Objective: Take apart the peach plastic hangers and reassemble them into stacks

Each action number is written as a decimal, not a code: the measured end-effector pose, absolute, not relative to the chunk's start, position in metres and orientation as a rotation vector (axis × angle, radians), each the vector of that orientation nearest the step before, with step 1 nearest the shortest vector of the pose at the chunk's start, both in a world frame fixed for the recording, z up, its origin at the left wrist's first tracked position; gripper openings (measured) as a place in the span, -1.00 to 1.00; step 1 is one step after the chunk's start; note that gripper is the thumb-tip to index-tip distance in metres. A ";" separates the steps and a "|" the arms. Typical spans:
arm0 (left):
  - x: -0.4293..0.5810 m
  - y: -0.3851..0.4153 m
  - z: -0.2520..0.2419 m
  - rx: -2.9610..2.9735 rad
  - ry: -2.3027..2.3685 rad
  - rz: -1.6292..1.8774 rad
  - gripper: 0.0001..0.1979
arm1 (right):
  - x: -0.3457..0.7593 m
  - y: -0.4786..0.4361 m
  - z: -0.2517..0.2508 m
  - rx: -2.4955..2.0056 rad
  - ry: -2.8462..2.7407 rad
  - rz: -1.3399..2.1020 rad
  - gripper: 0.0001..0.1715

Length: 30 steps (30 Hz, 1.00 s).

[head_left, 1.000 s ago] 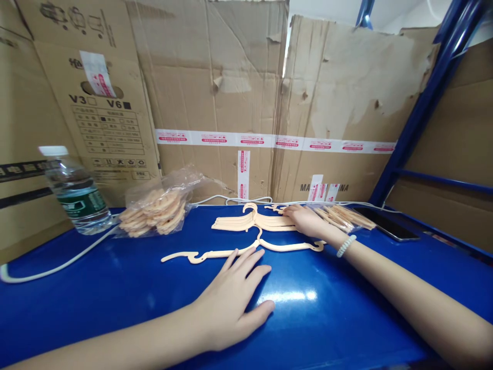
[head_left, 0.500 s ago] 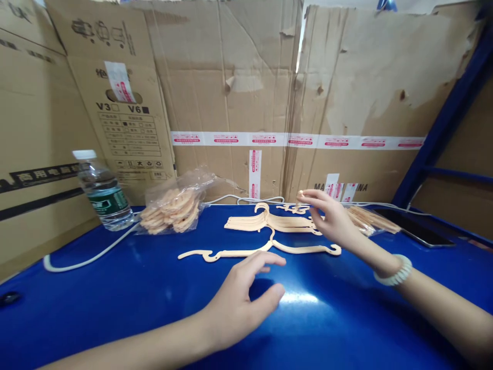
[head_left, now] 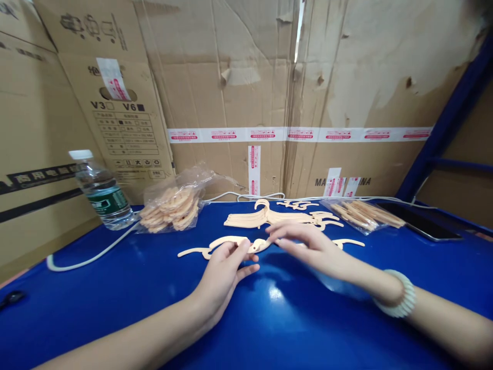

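Note:
My left hand (head_left: 225, 275) is closed, thumb and fingers pinching a peach-coloured hanger part (head_left: 254, 247) a little above the blue table. This part has a small hole and a curved end. At its right end, the fingertips of my right hand (head_left: 308, 246) close on the tip; the exact grip is partly hidden. Just behind my left hand lies a slim curved hanger hook (head_left: 190, 252). Another slim curved piece (head_left: 349, 241) shows beyond my right hand. Farther back rests a stack of matching hangers (head_left: 244, 220) with a hook on top.
Small loose hooks (head_left: 295, 205) lie behind the stack. Bagged peach parts (head_left: 169, 208) are at left beside a water bottle (head_left: 106, 198); another bag (head_left: 364, 215) and a dark phone (head_left: 419, 221) are at right. A white cable (head_left: 92, 262) runs along the left. Cardboard (head_left: 231, 97) walls the back.
My right hand has come down and left from the back to meet my left hand. My left hand, empty before, now grips a hanger part. A slim curved piece now shows at the right.

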<state>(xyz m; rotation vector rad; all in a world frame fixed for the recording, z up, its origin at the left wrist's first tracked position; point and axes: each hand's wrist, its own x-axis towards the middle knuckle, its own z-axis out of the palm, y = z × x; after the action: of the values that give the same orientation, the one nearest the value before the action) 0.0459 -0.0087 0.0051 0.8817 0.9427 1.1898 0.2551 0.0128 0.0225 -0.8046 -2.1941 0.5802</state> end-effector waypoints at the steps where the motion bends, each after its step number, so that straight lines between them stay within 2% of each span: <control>1: 0.046 -0.009 0.006 0.865 0.961 1.180 -0.85 | 0.265 0.023 0.022 -0.875 -2.215 0.345 -0.75; 3: 0.047 -0.009 0.008 0.844 0.980 1.165 -0.86 | 0.285 0.043 0.017 -1.047 -2.282 -0.022 -0.76; 5: 0.047 -0.009 0.009 0.854 0.983 1.144 -0.85 | 0.301 0.060 0.011 -1.207 -2.313 -0.158 -0.84; 9: 0.042 -0.007 0.012 0.889 0.948 1.140 -0.85 | 0.315 0.077 -0.001 -1.326 -2.364 -0.092 -0.96; 14: 0.022 0.008 0.018 0.911 0.885 1.244 -0.76 | 0.312 0.076 0.001 -1.330 -2.313 -0.078 -0.94; 21: -0.015 0.025 0.018 1.066 1.039 1.380 -0.66 | 0.319 0.071 0.021 -1.270 -2.138 0.027 -0.97; 26: -0.019 0.026 0.018 0.928 0.946 1.359 -0.58 | 0.318 0.052 0.025 -1.117 -2.084 0.133 -0.78; 30: -0.017 0.025 0.015 0.955 0.857 1.317 -0.68 | 0.319 0.037 0.019 -1.070 -2.154 0.120 -0.76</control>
<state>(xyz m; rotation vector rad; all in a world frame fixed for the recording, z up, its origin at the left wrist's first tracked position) -0.0174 0.0250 0.0147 0.9545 0.8569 1.3170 0.3187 0.0373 0.0194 -1.0705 -2.1536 0.1200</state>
